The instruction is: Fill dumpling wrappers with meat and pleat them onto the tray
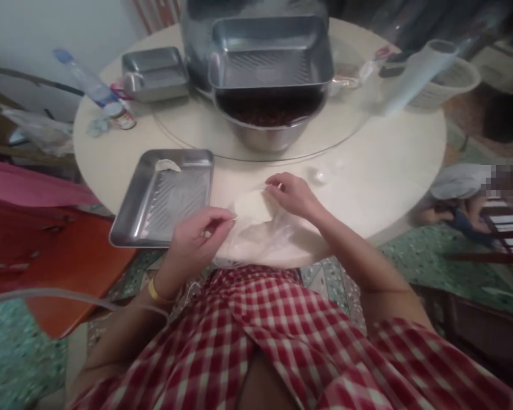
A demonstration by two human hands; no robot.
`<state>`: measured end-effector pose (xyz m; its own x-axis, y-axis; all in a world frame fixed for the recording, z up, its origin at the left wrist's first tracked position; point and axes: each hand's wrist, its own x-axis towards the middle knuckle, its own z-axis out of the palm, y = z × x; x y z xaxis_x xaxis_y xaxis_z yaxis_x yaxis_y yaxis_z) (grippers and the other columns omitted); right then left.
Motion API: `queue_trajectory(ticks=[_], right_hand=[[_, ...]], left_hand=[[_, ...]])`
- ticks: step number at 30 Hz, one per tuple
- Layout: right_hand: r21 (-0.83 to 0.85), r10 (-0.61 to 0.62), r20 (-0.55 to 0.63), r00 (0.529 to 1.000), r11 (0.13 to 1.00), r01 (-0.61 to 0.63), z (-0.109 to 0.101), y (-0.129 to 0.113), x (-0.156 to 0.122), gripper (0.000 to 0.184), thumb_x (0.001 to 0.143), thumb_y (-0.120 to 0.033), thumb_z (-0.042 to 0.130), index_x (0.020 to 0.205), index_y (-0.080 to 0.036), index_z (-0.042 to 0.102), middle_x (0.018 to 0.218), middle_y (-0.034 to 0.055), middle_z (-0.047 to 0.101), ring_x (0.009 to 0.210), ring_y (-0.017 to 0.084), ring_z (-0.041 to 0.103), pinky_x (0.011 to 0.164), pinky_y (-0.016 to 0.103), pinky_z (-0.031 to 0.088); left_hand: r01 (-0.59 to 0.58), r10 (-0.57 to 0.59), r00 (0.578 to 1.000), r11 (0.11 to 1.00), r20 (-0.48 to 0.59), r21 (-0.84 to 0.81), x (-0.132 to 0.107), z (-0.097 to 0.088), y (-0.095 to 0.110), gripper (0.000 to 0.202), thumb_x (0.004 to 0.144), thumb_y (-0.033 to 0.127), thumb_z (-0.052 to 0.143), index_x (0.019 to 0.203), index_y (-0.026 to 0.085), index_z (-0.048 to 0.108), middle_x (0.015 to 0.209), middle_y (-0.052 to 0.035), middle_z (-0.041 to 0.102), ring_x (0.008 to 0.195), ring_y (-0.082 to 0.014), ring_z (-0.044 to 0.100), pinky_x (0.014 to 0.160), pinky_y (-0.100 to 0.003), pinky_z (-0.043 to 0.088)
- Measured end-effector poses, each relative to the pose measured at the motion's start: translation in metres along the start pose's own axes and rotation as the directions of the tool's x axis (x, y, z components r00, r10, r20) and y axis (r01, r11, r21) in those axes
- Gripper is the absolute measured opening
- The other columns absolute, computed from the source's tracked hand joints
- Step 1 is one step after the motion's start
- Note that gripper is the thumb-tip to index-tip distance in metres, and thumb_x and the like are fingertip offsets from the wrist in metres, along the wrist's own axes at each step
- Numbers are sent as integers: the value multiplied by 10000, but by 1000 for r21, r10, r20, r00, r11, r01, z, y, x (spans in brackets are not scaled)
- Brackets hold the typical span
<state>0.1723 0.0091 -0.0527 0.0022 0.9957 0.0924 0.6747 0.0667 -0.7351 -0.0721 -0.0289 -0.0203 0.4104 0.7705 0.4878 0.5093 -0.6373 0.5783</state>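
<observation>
A pale stack of dumpling wrappers (253,206) lies at the table's near edge, partly inside a crumpled clear plastic bag (256,236). My left hand (202,232) is closed, thumb and forefinger pinched at the left edge of the wrappers and bag. Over the far right edge, my right hand (291,195) has its fingertips pinched on a wrapper. Exactly which layer each hand grips is too blurred to be sure. To the left rests a metal tray (205,176), with one folded dumpling (168,165) near its far side.
Mid-table, a large metal bowl (267,136) of dark filling has a rectangular pan (271,77) above it. A smaller pan (156,80), a bottle (83,77) and a small jar (119,115) stand left. A white basket (447,85) is right; an orange chair (81,273) stands left.
</observation>
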Motion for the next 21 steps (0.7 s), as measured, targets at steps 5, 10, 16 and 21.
queue_trajectory(ticks=[5,10,16,21], right_hand=[[515,-113,133,985,857,29,-6,-21,-24,277,835,-413,660,1029,-224,719,1042,47,733,966,187,662,846,341,541],[749,-183,432,883,619,-238,-1,-37,-35,425,683,-441,821,1023,-218,696,962,30,727,867,147,671,760,289,568],[732,-91,364,927,643,-224,-3,-47,-34,340,679,-483,810,755,-194,648,623,-50,582,537,70,510,492,205,462],[663,-197,372,907,740,-111,-16,-89,-30,293,726,-466,767,759,-201,645,629,-50,561,538,68,481,451,192,443]], left_hand=[[138,-121,985,980,123,-142,5,-8,3,85,869,223,632,904,223,709,741,11,698,585,-93,596,534,-211,499],[334,-278,941,852,192,-404,16,-2,7,74,823,269,684,851,202,699,656,25,644,501,-72,540,407,-166,414],[516,-429,845,498,320,-697,9,17,-10,239,817,415,702,902,193,689,660,21,612,458,-75,524,378,-191,419],[499,-434,836,350,335,-793,13,31,-15,576,1008,572,243,1001,187,672,573,10,585,422,-107,521,400,-254,423]])
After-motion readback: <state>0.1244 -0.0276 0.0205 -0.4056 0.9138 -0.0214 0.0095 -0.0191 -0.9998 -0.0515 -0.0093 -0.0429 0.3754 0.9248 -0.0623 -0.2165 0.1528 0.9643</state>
